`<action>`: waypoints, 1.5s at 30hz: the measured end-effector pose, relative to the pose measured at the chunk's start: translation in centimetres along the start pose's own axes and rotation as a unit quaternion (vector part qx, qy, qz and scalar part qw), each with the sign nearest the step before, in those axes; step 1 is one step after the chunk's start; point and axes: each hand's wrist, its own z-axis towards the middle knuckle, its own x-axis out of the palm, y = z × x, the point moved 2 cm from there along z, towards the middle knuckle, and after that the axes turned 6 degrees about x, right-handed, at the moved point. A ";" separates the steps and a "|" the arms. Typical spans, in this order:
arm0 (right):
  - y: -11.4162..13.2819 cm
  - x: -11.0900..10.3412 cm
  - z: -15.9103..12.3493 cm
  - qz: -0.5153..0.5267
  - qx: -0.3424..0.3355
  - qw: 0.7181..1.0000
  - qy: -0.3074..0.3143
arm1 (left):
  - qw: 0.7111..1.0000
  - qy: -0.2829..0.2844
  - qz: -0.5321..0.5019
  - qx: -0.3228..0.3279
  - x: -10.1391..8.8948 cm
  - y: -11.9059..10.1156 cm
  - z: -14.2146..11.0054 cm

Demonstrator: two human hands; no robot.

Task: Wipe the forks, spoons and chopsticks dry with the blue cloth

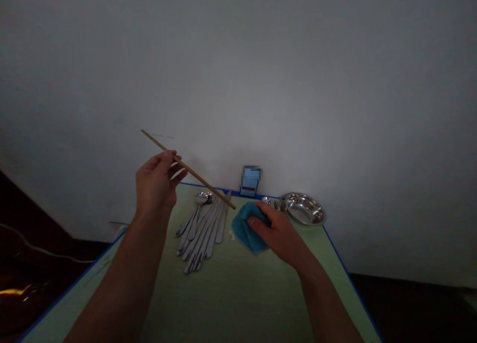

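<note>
Pinched in my left hand is a wooden chopstick, held in the air and slanting down to the right. Its lower end comes close to a blue cloth; I cannot tell whether they touch. My right hand grips this folded cloth between thumb and fingers, above the table. Left of the cloth lies a fanned pile of metal knives, with spoons at its far left side. Beyond my right hand, more cutlery is partly hidden.
A round metal bowl stands at the table's back right corner. A phone leans upright against the wall at the back. The pale green table has blue edging. A white cable hangs at the left.
</note>
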 end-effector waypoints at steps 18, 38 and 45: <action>0.7 -1.9 -0.5 0.002 -0.029 1.000 -0.002 | 0.995 0.084 0.043 -0.009 2.7 2.1 -2.3; 1.2 -4.1 -1.5 0.024 -0.030 0.999 -0.007 | 0.966 0.209 0.095 -0.123 7.2 5.9 -6.3; 1.3 -4.5 -1.6 0.042 -0.055 0.998 -0.011 | 0.957 0.225 0.106 -0.153 8.2 7.9 -7.6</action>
